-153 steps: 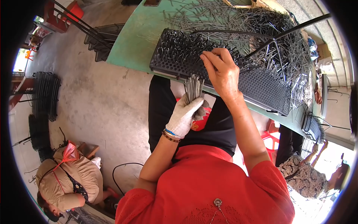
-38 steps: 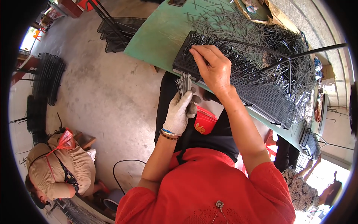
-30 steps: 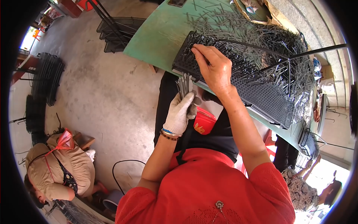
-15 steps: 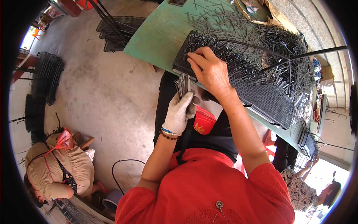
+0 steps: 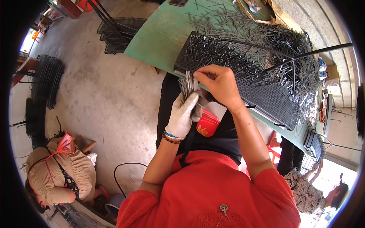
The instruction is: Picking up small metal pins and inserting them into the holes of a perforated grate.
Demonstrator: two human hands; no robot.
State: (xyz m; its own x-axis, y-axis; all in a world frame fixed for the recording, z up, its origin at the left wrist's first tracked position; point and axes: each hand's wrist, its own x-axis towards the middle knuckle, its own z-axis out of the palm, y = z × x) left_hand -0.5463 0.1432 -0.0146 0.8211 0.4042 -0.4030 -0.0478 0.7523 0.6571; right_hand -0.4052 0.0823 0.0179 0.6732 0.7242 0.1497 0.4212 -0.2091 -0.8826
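Observation:
My left hand (image 5: 184, 114), in a whitish knit glove, is closed around a bundle of thin grey metal strips (image 5: 186, 85) that stand upright out of the fist. My bare right hand (image 5: 219, 83) pinches the top of one strip at the bundle's right side with thumb and forefinger. Just beyond both hands lies a black perforated rack (image 5: 266, 98) on the green table (image 5: 157, 41). Many dark hooked pieces (image 5: 224, 53) stick up in rows from its far left part, while the near right part shows bare mesh.
A loose heap of dark strips (image 5: 292, 45) covers the table behind the rack. Black rods (image 5: 323, 52) rise across it. A red container (image 5: 207, 123) sits below the table edge by my lap. Other people work at lower left (image 5: 72, 167) and lower right (image 5: 306, 192).
My right hand has come back from the rack's hooked pieces toward me and now pinches a strip at the bundle. The left hand stays nearly in place.

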